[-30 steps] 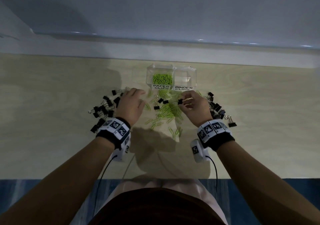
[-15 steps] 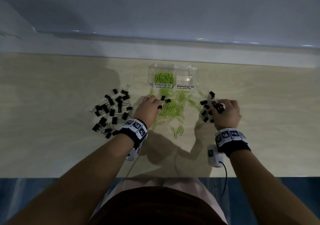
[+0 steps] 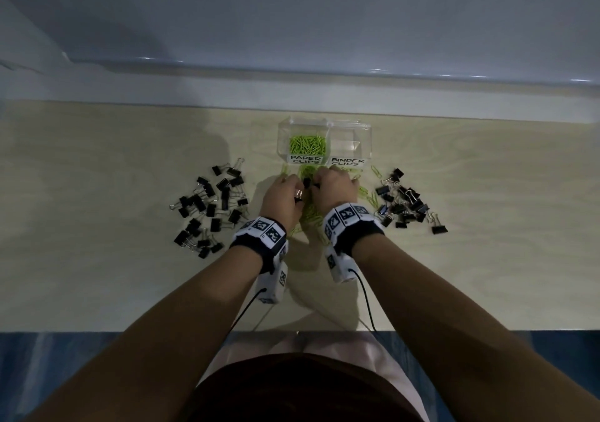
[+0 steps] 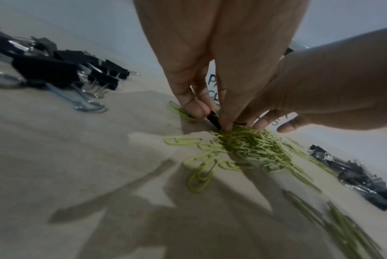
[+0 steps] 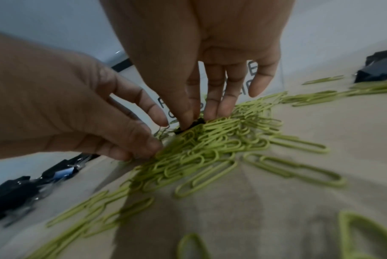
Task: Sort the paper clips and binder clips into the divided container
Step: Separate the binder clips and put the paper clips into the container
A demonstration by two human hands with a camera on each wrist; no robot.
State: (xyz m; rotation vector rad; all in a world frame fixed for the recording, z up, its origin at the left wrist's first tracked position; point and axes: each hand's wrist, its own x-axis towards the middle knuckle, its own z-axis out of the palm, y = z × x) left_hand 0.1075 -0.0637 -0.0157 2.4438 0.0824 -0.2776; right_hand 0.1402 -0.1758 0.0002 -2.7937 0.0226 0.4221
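— Pale wooden tabletop; what lies nearest you?

— My left hand and right hand, together over the green paper clips. My right grip pinches a black binder clip at the heap's far edge; my left grip pinches another binder clip.

— And beyond?

— Black clips lie in a left pile and a right pile. Farthest stands the divided container, paper clips in its left compartment.

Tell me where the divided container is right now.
In the head view the divided container sits at the far middle of the table, just beyond both hands, with the loose green paper clips in front of it.
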